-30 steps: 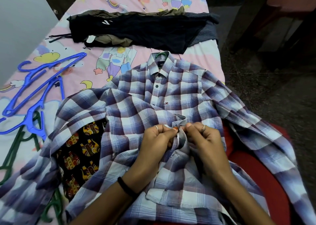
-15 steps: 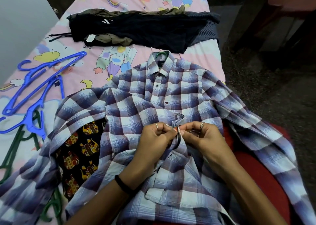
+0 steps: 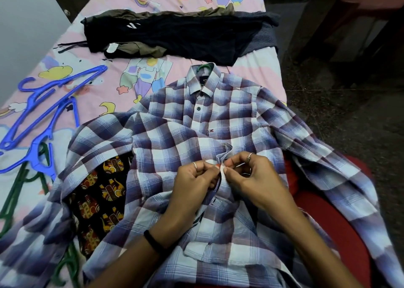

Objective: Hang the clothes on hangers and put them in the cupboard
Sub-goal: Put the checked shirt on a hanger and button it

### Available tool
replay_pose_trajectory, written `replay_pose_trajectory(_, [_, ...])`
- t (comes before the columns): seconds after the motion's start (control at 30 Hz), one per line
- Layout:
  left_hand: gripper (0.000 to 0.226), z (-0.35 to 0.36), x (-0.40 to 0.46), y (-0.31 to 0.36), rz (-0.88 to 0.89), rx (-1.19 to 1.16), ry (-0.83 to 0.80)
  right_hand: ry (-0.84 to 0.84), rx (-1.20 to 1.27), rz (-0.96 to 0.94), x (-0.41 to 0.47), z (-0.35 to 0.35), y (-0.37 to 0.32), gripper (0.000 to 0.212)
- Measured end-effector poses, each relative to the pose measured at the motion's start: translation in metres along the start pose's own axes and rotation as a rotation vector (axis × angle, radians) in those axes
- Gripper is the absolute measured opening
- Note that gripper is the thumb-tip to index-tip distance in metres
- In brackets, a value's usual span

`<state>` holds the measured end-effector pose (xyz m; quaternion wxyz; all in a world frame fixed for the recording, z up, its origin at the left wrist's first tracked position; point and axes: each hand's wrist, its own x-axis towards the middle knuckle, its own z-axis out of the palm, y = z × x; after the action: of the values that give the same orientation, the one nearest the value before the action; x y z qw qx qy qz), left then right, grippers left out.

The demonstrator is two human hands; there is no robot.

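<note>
- The shirt lay front-up across the bed, a green hanger hook poking out at the collar, so it looked already hung.
- Left hand and right hand met mid-chest, fingertips of each pinching the placket edges together, apparently working a button; the button itself was hidden.
- Risk: the bunched placket could send the button into the wrong hole, leaving the front skewed.
- Risk: tugging downward here might drag the collar off the hanger's shoulders.
- Blue hangers lay well left, dark clothes waited beyond; a sleeve trailing off the bed's right edge could snag on lifting.
</note>
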<state>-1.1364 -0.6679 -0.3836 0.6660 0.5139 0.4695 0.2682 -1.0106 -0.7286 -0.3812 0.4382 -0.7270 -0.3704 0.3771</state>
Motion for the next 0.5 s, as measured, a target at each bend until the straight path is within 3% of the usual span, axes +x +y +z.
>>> replay_pose_trajectory(0.23, [0.038, 0.0025, -0.0023, 0.0013, 0.051, 0.022, -0.003, 0.029, -0.059, -0.037, -0.0061, 0.0013, -0.0056, 0.007])
replay_pose_trajectory(0.5, [0.022, 0.0002, 0.0030, -0.0040, 0.053, 0.062, 0.026, 0.075, -0.079, -0.097, -0.0098, 0.0083, -0.0073, 0.019])
